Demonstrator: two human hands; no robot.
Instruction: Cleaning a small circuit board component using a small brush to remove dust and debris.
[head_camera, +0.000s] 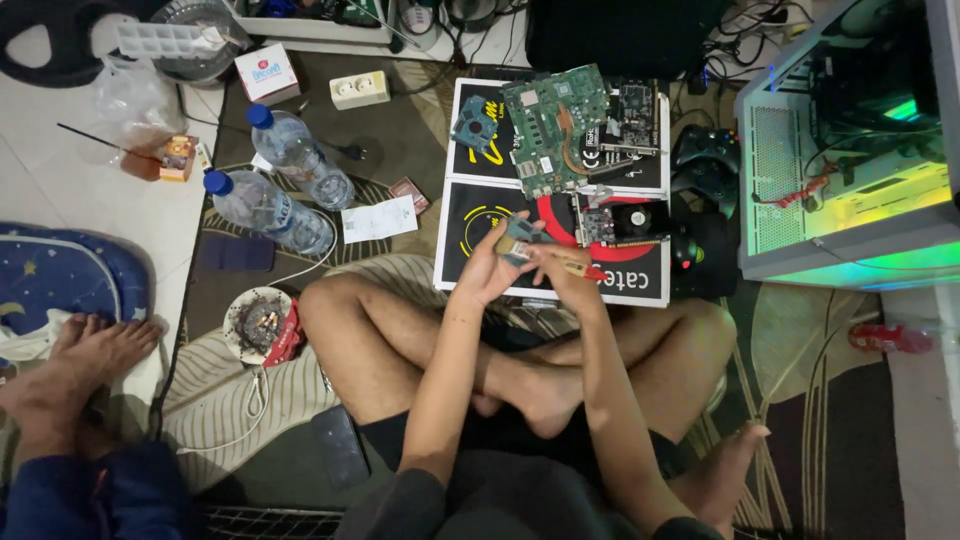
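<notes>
At frame centre, our left hand (487, 268) grips a small grey part (520, 238) while our right hand (560, 268) clenches a brush (572, 264). Careless brushing could, we judge, knock the part onto the circuit board (555, 125) above.

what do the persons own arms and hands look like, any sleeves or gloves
Both arms are bare from the upper arm down, with no gloves on the left hand or the right hand. Dark short sleeves show only at the bottom edge of the view. No watch, ring or wristband is visible.
</notes>
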